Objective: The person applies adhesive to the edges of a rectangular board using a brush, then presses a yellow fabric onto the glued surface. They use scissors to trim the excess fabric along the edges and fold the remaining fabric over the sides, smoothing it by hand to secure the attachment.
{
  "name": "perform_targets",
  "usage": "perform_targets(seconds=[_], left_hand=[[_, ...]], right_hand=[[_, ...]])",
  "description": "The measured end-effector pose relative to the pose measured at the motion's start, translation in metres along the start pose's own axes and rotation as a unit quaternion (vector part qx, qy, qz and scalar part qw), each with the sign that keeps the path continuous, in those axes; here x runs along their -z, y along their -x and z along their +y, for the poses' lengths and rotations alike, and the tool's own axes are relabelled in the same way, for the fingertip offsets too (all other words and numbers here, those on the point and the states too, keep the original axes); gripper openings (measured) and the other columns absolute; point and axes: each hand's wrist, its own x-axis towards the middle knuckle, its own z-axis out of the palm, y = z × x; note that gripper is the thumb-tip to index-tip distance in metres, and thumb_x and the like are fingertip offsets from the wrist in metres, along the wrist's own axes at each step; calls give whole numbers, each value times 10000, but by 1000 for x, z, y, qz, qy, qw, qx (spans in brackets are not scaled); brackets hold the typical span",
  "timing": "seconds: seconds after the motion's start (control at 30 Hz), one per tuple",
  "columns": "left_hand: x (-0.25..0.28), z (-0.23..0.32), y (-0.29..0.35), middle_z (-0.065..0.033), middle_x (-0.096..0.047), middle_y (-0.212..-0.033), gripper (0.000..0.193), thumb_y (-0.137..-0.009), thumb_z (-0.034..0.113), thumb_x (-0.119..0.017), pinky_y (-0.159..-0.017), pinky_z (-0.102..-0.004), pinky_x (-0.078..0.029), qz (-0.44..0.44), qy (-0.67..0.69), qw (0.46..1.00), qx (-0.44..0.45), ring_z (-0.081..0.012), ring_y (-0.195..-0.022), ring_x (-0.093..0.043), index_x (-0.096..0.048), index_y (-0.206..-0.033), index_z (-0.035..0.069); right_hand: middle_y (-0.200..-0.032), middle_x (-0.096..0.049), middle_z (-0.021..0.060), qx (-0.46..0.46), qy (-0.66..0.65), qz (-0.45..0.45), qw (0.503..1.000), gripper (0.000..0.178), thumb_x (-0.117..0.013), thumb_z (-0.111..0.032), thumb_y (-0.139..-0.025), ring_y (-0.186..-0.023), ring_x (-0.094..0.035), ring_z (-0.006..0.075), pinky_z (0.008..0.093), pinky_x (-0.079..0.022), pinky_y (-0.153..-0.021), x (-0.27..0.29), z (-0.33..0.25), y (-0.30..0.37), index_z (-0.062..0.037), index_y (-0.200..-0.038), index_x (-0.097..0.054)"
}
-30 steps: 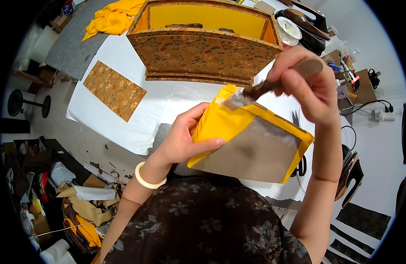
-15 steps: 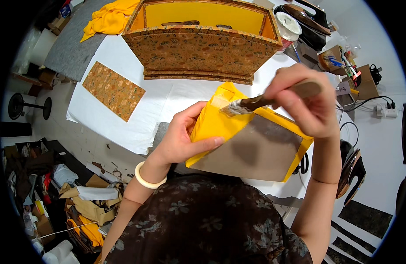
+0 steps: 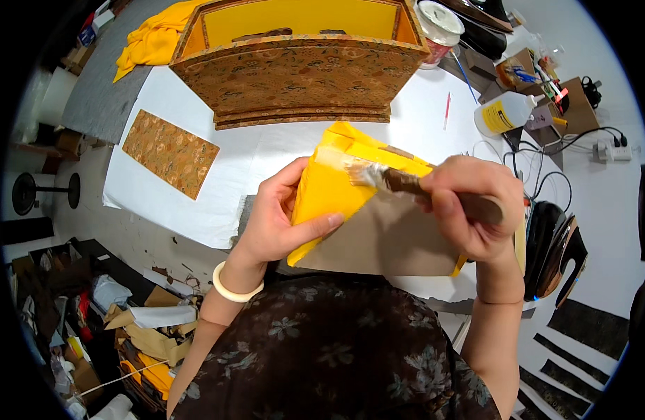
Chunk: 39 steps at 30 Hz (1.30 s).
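Note:
My left hand [image 3: 272, 213] grips the left end of a flat grey board [image 3: 389, 241], thumb on top and fingers behind. Bright yellow cloth [image 3: 322, 192] is folded over that end and runs along the far edge. In my right hand [image 3: 476, 199] is a paste brush [image 3: 405, 182], held by its thick brown handle. White paste coats its bristles, which touch the yellow cloth near the far left corner. A whitish, wet-looking patch shows on the cloth there. My right hand covers part of the board's right side.
Beyond the board stands a brown patterned box [image 3: 301, 80] with a yellow inside. A matching patterned panel [image 3: 171, 152] lies to the left on the white table cover [image 3: 228, 150]. At the right are a white squeeze bottle [image 3: 504, 113], a lidded tub [image 3: 439, 28] and cables [image 3: 539, 150].
My right hand has dropped nearer to me, and the brush handle now slants down to the right. The squeeze bottle, mostly hidden before, shows now. The whole view has shifted slightly.

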Motion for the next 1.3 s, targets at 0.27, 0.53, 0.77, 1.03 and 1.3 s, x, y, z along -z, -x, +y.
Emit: perform_targets(seconds=[0.27,0.53,0.77,1.03,1.3], left_hand=[[-3,4,2,-74,-650,-1108,534,-816,57,-755,-857,-244,-486,-2,19,1000,22,-100,-969,-609,-526,-1287,-50],[-6,6,4,-88,-649,-1127,550,-813,44,-746,-888,-256,-479,-7,-8,1000,6,-115,-996,-611,-514,-1301,-58],[-3,4,8,-100,-637,-1170,565,-810,19,-739,-932,-275,-470,8,-13,1000,-20,-134,-1056,-606,-503,-1316,-64],[-6,9,8,-108,-628,-1189,556,-812,16,-736,-947,-290,-467,-10,-37,999,-28,-149,-1081,-600,-503,-1309,-70],[-10,8,10,-115,-631,-1192,559,-795,6,-744,-964,-309,-466,26,-33,999,-34,-160,-1081,-604,-515,-1299,-72]], right_hand=[[-716,-674,70,-27,31,93,995,58,-657,11,-842,-564,-641,194,277,-501,-547,-17,-18,11,-32,-880,-665],[-798,-679,108,-69,-21,142,987,53,-619,-23,-897,-621,-653,188,275,-507,-579,-25,-24,26,-13,-930,-659],[-749,-599,93,-151,24,205,967,190,-524,-147,-996,-596,-592,163,256,-468,-561,-14,-23,70,26,-994,-600],[-850,-703,120,-146,-20,220,964,86,-636,3,-880,-668,-682,220,299,-534,-610,-37,-27,54,-19,-952,-679],[-818,-699,89,-82,14,189,978,106,-637,4,-872,-633,-670,196,283,-518,-568,-36,-25,52,-11,-969,-676]])
